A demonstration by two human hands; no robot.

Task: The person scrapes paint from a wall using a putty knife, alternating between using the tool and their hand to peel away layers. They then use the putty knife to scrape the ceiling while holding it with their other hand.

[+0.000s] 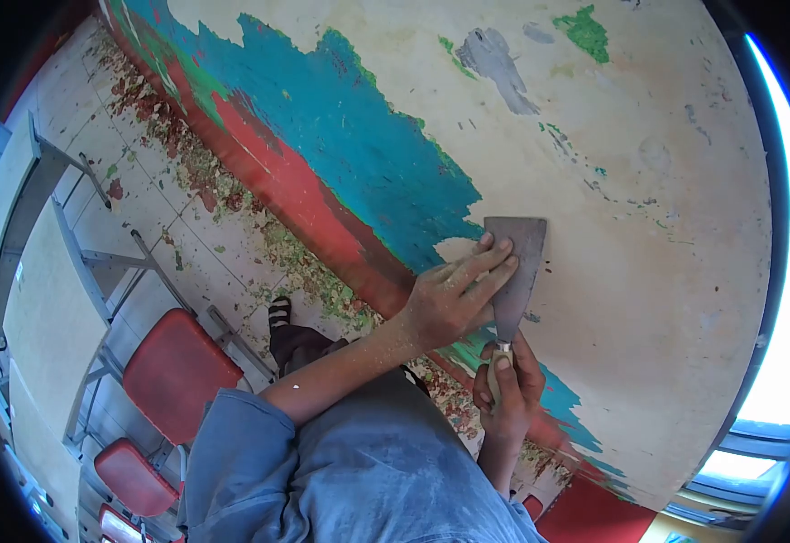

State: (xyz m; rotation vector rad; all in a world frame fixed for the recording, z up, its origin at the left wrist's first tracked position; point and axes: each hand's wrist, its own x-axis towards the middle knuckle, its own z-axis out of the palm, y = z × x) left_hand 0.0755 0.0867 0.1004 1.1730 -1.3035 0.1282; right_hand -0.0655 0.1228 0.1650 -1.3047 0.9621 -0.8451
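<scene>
A metal scraper (523,271) with a wide flat blade lies against the wall, its edge on the bare cream surface (630,299) beside the blue-green paint (359,136). My right hand (510,389) is wrapped round its light handle, thumb along the top. The fingertips of my left hand (458,294) press on the blade's left side, fingers stretched out. Below the blue-green layer runs a band of red paint (295,190).
Paint flakes (309,258) litter the tiled floor (205,249) along the wall's foot. Red chairs (180,373) and pale tables (55,299) stand at the left. A bright window (780,344) is at the right edge. A sandaled foot (279,312) shows below.
</scene>
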